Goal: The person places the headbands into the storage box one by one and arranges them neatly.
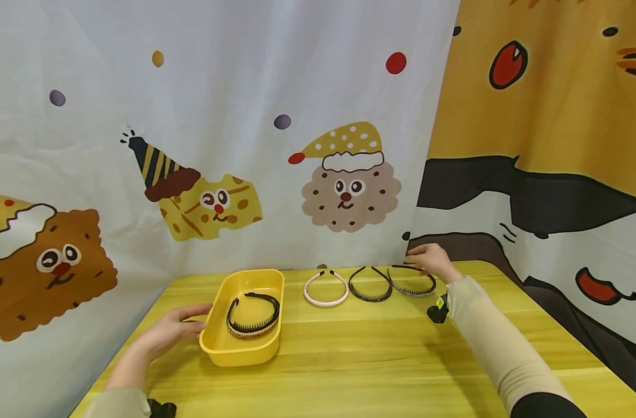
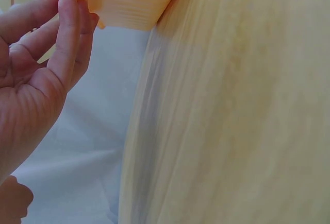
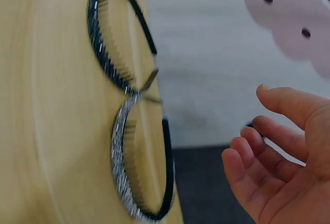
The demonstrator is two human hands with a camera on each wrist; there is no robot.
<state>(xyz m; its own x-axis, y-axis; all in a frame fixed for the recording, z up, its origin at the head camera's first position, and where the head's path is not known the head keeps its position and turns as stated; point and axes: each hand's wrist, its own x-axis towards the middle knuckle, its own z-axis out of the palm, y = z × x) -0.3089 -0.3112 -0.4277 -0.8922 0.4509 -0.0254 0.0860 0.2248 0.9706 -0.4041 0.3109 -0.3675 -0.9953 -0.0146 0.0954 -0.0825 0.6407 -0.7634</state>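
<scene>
A yellow plastic tray [image 1: 239, 358] stands at the left of the table, with headbands [image 1: 252, 330] lying inside it, one black and toothed, one glittery. My left hand [image 1: 169, 331] is at its left side, fingertips touching the rim, fingers fairly straight. In the left wrist view those fingertips [image 2: 68, 0] meet the tray's edge [image 2: 121, 7]. My right hand [image 1: 430, 259] hovers over the silver glittery headband [image 1: 414, 292] at the right end of a row. In the right wrist view the right hand [image 3: 278, 157] has loosely bent fingers with nothing held, apart from the silver headband [image 3: 119, 157].
Beside the silver headband lie a dark glittery headband [image 1: 370, 298] and a pink headband [image 1: 325, 303], along the back of the wood-grain table [image 1: 349, 360]. A curtain [image 1: 219, 116] with cartoon prints hangs right behind the table.
</scene>
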